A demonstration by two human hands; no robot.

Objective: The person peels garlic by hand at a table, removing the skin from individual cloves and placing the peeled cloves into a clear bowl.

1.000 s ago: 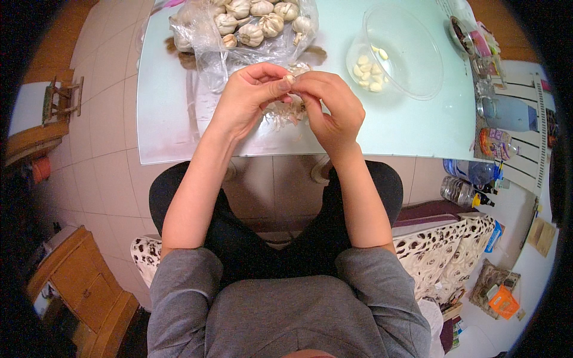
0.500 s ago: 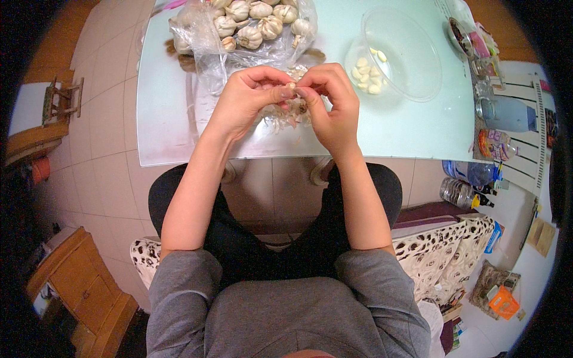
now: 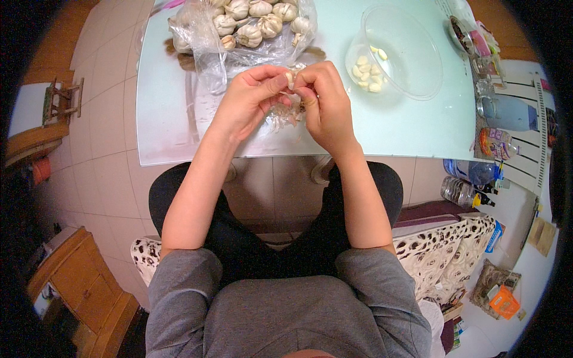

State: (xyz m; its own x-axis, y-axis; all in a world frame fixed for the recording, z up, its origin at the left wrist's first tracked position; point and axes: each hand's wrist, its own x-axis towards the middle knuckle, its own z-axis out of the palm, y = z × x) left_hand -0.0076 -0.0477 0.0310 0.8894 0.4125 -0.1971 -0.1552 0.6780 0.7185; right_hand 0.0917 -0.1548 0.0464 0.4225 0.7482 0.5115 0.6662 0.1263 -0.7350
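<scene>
Over the near side of the table, my left hand pinches a pale garlic clove between thumb and fingertips. My right hand is closed right beside it, thumb against the curled index finger, with what looks like a thin bit of garlic skin at its tips. Loose papery peelings lie on the table below both hands. Beyond them, whole garlic bulbs fill an opened clear plastic bag. To the right, a clear plastic bowl has several peeled cloves in it.
The glass-topped table ends just in front of my knees. A dish and jars line its right edge. Further right stand a blue-tinted water jug and several bottles. A spotted-cover seat is at my lower right.
My fingertips have drawn slightly apart, and the clove now shows upright in my left fingers. My right hand has shifted a little down and turned. The bag and bowl stay put.
</scene>
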